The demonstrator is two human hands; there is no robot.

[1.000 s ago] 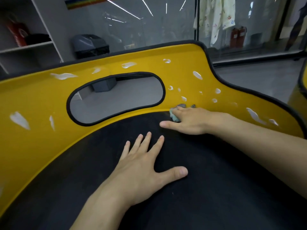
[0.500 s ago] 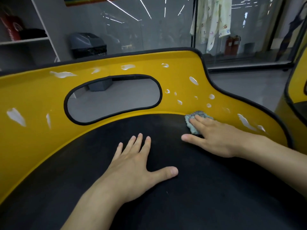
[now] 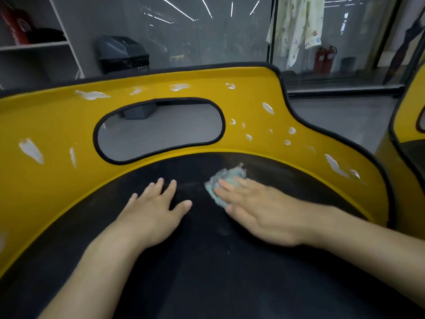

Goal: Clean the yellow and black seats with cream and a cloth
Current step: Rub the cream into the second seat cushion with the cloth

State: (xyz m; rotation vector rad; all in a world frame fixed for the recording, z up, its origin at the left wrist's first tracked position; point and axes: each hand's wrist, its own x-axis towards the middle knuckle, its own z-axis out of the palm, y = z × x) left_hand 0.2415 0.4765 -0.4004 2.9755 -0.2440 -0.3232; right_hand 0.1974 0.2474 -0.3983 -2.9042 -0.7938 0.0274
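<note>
Head view: flat right hand (image 3: 259, 212) presses nubbly cloth (image 3: 226, 178)

The left grip (image 3: 156, 210), a bare hand, is lying flat with spread fingers on the black fabric seat cushion (image 3: 207, 272). Just beside it the right grip (image 3: 259, 212), also a bare hand, is pressing with straight fingers on a small crumpled blue-grey cloth (image 3: 227, 177). The cloth is touching the cushion near the curved yellow backrest (image 3: 57, 125). Many white cream smears (image 3: 31, 149) are sitting on the yellow surface around its oval black-edged opening (image 3: 161, 130). The right grip is looking slightly blurred.
</note>
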